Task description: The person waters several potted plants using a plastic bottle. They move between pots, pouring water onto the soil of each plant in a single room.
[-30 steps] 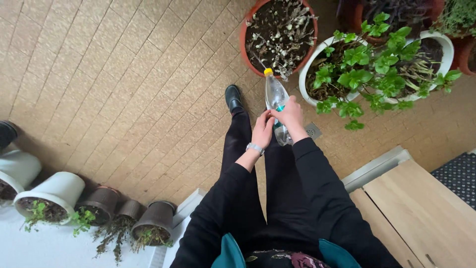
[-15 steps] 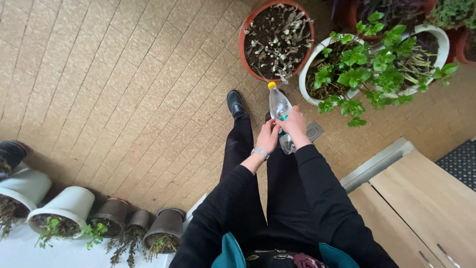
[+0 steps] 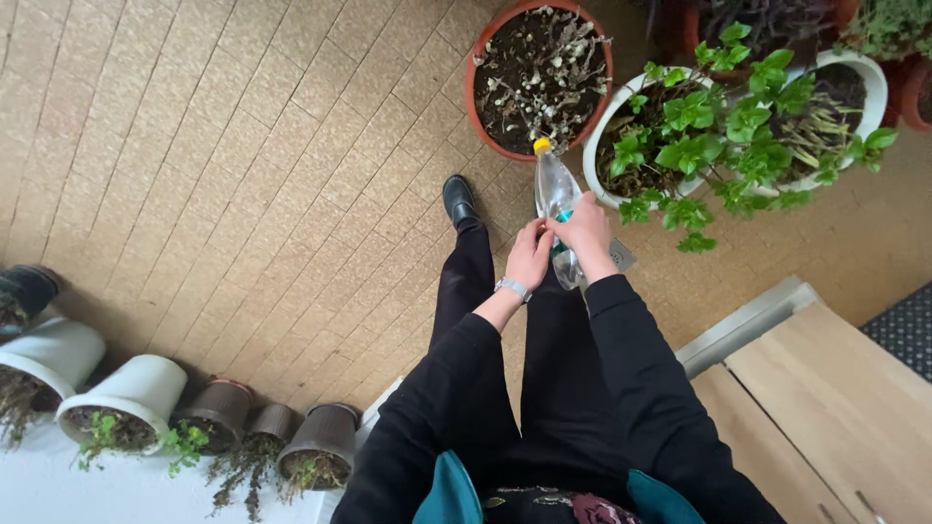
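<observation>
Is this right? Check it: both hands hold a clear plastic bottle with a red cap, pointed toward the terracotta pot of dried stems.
Not quite. The head view shows the clear plastic bottle has a yellow cap, not a red one. The rest stands: the left hand and the right hand both hold it, and it points toward the terracotta pot of dried stems.

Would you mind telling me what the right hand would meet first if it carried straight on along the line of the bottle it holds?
Probably the terracotta pot of dry twigs: the right hand aims the clear bottle there, though depth is unclear.
</observation>
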